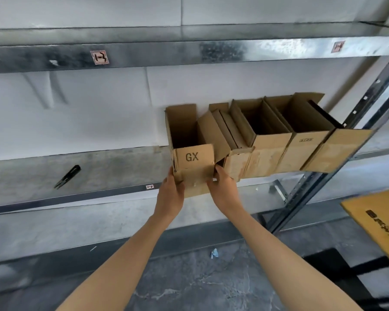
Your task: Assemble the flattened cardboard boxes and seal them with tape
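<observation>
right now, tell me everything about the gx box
The GX box is plain brown cardboard, opened into shape, top open with flaps up and a dark inside. "GX" is printed in black on its near face. It sits at the front edge of the metal shelf, leftmost in a row, against the next box. The left hand and right hand grip its lower near corners.

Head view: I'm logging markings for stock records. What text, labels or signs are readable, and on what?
"GX": front flap of the held box.
Printed mark on a box further right: too small.
Two stickers on the upper shelf beam: handwritten, unreadable.
Small sticker on the lower shelf edge: too small.
Print on the flat cardboard: blurred.
</observation>
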